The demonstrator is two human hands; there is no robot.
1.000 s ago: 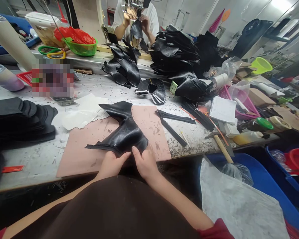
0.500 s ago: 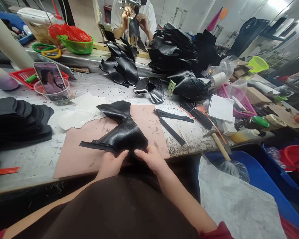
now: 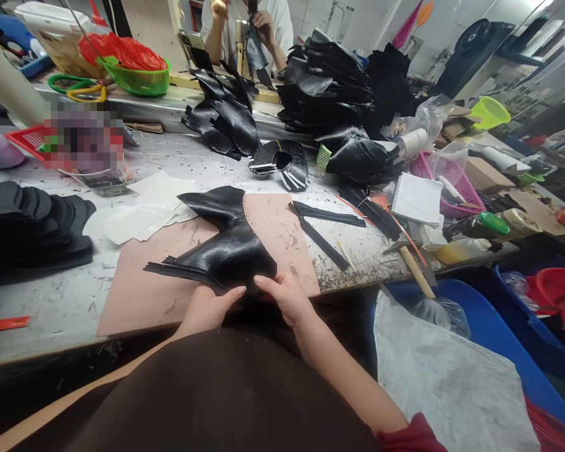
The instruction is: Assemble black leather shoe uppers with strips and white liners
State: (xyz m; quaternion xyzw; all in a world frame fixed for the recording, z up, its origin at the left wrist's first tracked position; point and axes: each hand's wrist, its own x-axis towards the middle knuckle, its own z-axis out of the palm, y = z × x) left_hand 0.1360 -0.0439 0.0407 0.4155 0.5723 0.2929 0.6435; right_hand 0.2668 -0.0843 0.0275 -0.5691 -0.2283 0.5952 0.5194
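A glossy black leather shoe upper piece (image 3: 230, 248) lies over the pink board (image 3: 117, 295), its near edge at the table's front. My left hand (image 3: 211, 307) grips that edge, thumb on top and fingers hidden underneath. On the right side of the same edge, my right hand (image 3: 285, 292) pinches the leather, its fingers also mostly out of sight. Dark zipper-like strips (image 3: 172, 270) stick out at the piece's left. More black strips (image 3: 324, 242) rest right of the board. White paper-like pieces (image 3: 132, 216) lie behind it on the left.
Stacked black pieces (image 3: 32, 226) stand at the left. Farther back are a finished-looking black leather piece (image 3: 282, 163) and a leather pile (image 3: 324, 88). A hammer (image 3: 417, 270) overhangs the right edge above a blue bin (image 3: 480, 326). Across the table, a person (image 3: 245, 37) works at a machine.
The view has shifted slightly, so the table things sit a little farther left. My hands keep their hold on the leather edge. The person opposite has raised one hand away from the machine.
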